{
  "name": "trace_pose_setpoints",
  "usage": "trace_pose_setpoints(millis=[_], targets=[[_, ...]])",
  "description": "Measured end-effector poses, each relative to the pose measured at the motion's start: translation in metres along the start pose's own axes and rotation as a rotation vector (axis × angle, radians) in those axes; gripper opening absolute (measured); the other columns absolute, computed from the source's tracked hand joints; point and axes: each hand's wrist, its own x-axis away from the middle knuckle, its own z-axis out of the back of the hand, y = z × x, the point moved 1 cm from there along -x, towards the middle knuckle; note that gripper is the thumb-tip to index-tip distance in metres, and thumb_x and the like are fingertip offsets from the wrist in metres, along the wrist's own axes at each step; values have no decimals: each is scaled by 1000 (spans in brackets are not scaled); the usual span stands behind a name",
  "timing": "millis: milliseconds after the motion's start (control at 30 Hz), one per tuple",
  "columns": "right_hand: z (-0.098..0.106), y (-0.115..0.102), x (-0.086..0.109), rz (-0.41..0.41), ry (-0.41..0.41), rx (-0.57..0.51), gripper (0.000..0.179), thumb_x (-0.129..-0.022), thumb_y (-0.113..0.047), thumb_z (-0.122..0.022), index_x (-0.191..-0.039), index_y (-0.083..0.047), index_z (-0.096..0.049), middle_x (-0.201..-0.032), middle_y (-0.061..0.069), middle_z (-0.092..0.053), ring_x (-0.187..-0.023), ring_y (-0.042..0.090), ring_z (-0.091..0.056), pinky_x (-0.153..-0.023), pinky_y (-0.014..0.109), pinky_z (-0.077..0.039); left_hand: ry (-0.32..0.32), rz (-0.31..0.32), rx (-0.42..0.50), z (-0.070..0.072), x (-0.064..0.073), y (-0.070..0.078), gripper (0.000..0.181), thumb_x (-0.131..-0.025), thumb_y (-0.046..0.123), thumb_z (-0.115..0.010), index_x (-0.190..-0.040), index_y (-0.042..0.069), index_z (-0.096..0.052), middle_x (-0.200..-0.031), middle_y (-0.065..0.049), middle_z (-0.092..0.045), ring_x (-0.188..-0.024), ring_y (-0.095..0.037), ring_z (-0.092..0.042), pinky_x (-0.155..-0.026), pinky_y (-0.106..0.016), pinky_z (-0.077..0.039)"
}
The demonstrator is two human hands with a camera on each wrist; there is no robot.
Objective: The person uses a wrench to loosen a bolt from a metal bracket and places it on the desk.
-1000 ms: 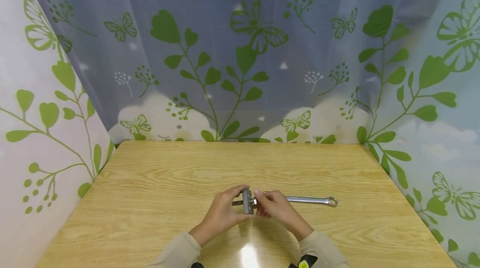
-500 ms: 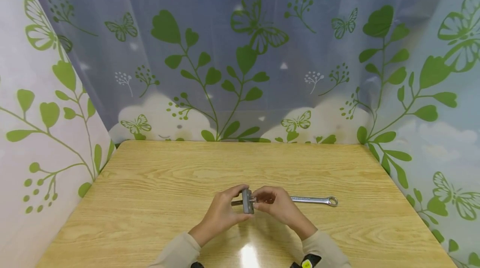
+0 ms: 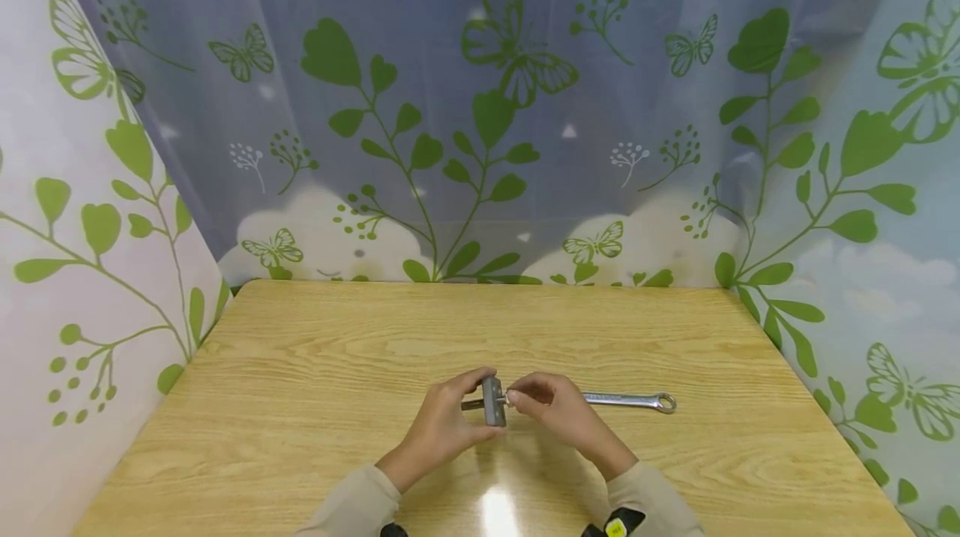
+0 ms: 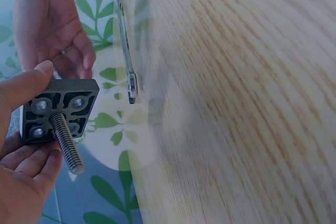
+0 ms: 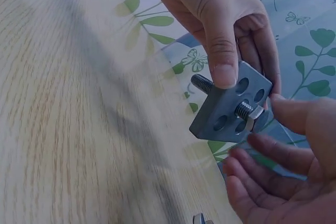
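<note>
My left hand [image 3: 442, 424] grips a square grey plate [image 3: 493, 402] by its edges, thumb on one side and fingers on the other. The plate has several round holes and a ribbed back. A threaded metal bolt [image 4: 68, 145] passes through its middle and sticks out on the ribbed side. On the other side are a stretch of thread and the hexagonal bolt head [image 5: 257, 117]. The thumb and forefinger of my right hand [image 3: 562, 412] pinch around the bolt head. In the left wrist view, the plate hides that end.
A combination wrench [image 3: 630, 402] lies on the wooden table [image 3: 360, 337] beyond my right hand, its ring end pointing right and its other end hidden behind that hand. Printed curtains [image 3: 450, 187] stand along the back and both sides of the table.
My right thumb and fingers have shifted around the bolt head, and the right hand has moved slightly to the right. The left hand holds the plate in nearly the same place.
</note>
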Motion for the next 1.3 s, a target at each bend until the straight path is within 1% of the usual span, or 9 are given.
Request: trace_pose_setpoints(millis=[133,233,500,633,767,867,933,1133,1300], targets=[[1,3,-1,-89,-20,-76,42,-99,-33,-53,-102,7,-66,-93,16,-68,-83,24,-65,-78,42,-58,-3,2,14,0,0,0,70,-67,8,-87,-128,-3,-55,-121,-17,-64,-110,-31,-62,-93,-38,-54],[0,4,-2,-135,-39,-94,49,-100,-38,-50,-97,8,-66,-85,13,-68,-75,20,-65,-73,41,-59,-2,0,13,0,0,0,70,-67,8,-87,-128,-3,-55,-122,-17,-64,-110,-30,-62,-93,-38,-54],[-2,-1,-4,-176,-60,-82,48,-98,-38,-53,-87,6,-67,-72,5,-65,-66,15,-62,-67,38,-59,-4,-8,-9,-3,0,0,70,-67,9,-87,-128,-2,-56,-122,-15,-64,-110,-29,-63,-93,-36,-54],[1,-13,-1,-150,-80,-67,35,-97,-26,-58,-97,8,-66,-79,13,-66,-73,23,-64,-72,44,-59,-11,-2,-1,-2,0,1,69,-67,8,-87,-128,-2,-56,-120,-15,-65,-110,-30,-63,-92,-37,-54],[1,-9,-2,-53,-68,-18,23,-91,-14,-66,-107,3,-66,-94,15,-67,-84,25,-64,-75,36,-58,-13,4,-8,-2,1,0,69,-68,9,-87,-128,-1,-56,-120,-15,-64,-109,-30,-63,-92,-38,-55],[1,-2,-3,20,-42,7,23,-86,-9,-71,-108,-2,-68,-100,12,-67,-88,21,-62,-75,27,-55,-10,4,-14,-2,1,-1,69,-67,10,-87,-128,0,-56,-121,-15,-64,-108,-30,-63,-92,-39,-54],[1,-2,-3,48,-35,1,23,-84,-6,-72,-107,-2,-68,-102,13,-68,-90,22,-63,-76,25,-55,-9,4,-14,-2,1,-1,70,-67,10,-88,-128,0,-56,-121,-15,-64,-108,-30,-63,-93,-40,-54],[1,-3,-3,67,-30,6,23,-84,-5,-72,-107,-1,-69,-102,14,-68,-90,23,-63,-76,24,-55,-5,3,-13,-1,0,0,70,-67,10,-88,-128,-1,-56,-121,-15,-64,-108,-29,-63,-93,-39,-54],[3,-2,-1,40,-63,-13,32,-89,-10,-68,-119,-1,-64,-109,15,-66,-96,24,-63,-82,28,-55,-1,1,2,0,0,0,70,-67,9,-87,-128,-1,-56,-122,-15,-64,-109,-29,-63,-93,-37,-54]])
